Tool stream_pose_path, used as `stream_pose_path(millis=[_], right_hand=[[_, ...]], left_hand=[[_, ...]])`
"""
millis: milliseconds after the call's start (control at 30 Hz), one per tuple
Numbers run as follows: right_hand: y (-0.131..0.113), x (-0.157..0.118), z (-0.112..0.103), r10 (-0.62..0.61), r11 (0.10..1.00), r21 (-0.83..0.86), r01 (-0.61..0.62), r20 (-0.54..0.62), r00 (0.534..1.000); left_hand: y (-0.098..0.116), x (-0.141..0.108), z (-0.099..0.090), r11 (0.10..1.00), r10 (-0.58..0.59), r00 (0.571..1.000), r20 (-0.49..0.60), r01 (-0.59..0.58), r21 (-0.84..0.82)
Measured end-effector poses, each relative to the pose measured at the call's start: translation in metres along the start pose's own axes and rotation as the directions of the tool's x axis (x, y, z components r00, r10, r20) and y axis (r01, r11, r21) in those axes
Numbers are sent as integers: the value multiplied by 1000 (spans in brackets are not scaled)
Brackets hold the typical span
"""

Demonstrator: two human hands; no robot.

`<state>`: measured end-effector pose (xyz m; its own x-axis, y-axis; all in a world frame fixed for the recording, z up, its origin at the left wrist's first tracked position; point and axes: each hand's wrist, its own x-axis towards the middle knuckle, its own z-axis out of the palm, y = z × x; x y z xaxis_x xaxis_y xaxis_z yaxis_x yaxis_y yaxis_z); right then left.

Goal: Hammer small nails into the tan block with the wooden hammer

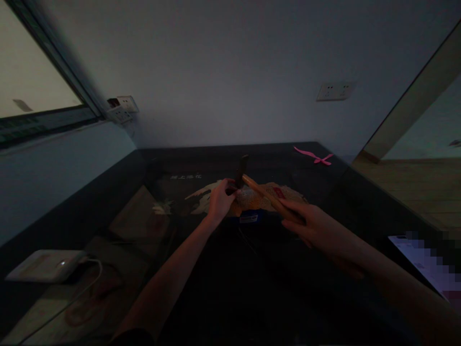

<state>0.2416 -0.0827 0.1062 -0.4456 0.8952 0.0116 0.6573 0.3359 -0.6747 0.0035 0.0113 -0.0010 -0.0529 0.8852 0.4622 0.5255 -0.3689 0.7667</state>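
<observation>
My right hand (306,221) is wrapped round the wooden handle of a hammer (266,192). The handle slants up and left, and its dark head stands at the far end, by the fingers of my left hand (220,199). My left hand is closed in a pinch just below and left of the head; what lies in it, if anything, is too small and dark to make out. Under both hands, the dark table (209,278) bears a tan and brown printed pattern (295,194) with a small blue label (248,218).
A pink ribbon (317,159) lies at the back right. To the left is a white device (46,265) with a cable (97,269). A lit, partly pixelated screen (414,257) is at the right edge. Wall sockets (334,91) sit above the table.
</observation>
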Motion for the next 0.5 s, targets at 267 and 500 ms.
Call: stream_pose_path(millis=[267, 500], right_hand=[[2, 1, 0, 11, 1000, 18, -11, 17, 1000], [2, -2, -3, 54, 998, 29, -55, 34, 998]], left_hand=[[-3, 0, 1, 1000, 6, 1000, 9, -6, 7], [-1, 0, 0, 1000, 12, 1000, 25, -12, 21]])
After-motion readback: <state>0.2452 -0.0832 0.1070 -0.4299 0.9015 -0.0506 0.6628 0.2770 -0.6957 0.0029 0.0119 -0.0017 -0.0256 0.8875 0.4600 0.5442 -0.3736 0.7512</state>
